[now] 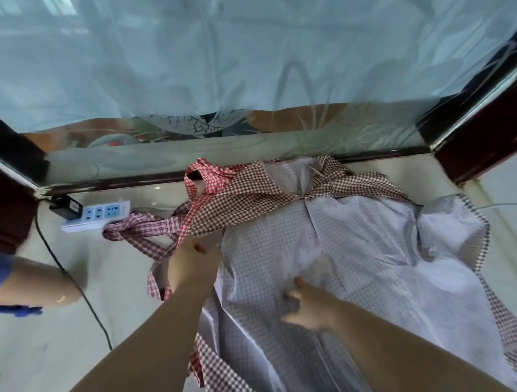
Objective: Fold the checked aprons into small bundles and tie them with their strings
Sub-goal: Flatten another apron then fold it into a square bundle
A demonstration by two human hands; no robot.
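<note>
Now L hand [192,266] pinches apron [359,250] edge; R hand [309,308] fingers spread atop.

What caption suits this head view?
Left hand and right hand smooth a brown checked apron spread inside-out on the pale floor.

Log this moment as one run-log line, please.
stage: apron spread | brown checked apron: unfolded, lining up, on floor | left hand: grip on apron edge | right hand: open, flat on lining | bundles: none

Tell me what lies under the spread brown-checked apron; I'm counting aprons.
Red-checked fabric and strings poke out from under the brown-checked apron at its left edge. How many aprons lie beneath is hidden.
</note>
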